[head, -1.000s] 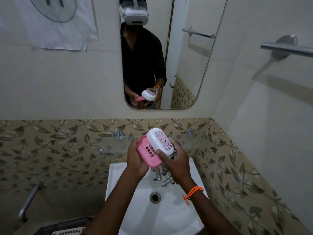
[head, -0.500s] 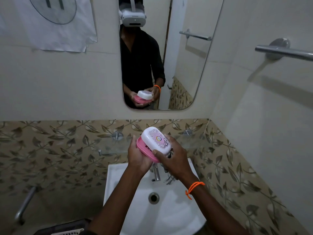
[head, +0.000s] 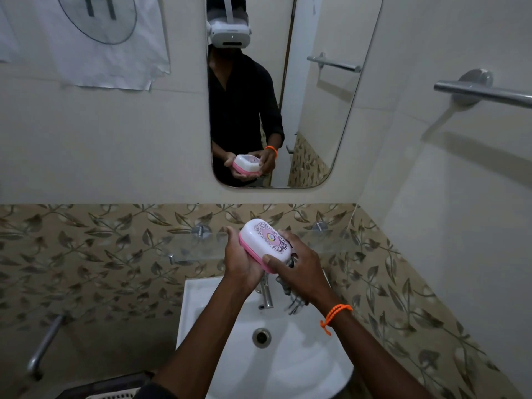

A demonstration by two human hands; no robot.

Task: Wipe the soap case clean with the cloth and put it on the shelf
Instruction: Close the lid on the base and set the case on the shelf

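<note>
The soap case [head: 263, 243] has a white patterned lid and a pink base, and the lid sits closed on the base. I hold it over the sink with both hands. My left hand [head: 240, 262] cups its pink underside from the left. My right hand [head: 299, 269] grips its right end, thumb on the pink rim. A dark patterned cloth [head: 292, 298] hangs below my right palm. The glass shelf [head: 195, 243] runs along the tiled wall just behind the case, level with it.
A white sink [head: 218, 326] with a chrome tap [head: 267, 295] and a drain [head: 261, 337] lies below my hands. A mirror [head: 316, 110] hangs on the wall above. A towel bar [head: 483, 95] juts from the right wall. A grey pipe [head: 43, 347] sits low left.
The lid has gone from open and tilted away from the pink base to closed flat on it. The case now lies more level between my hands.
</note>
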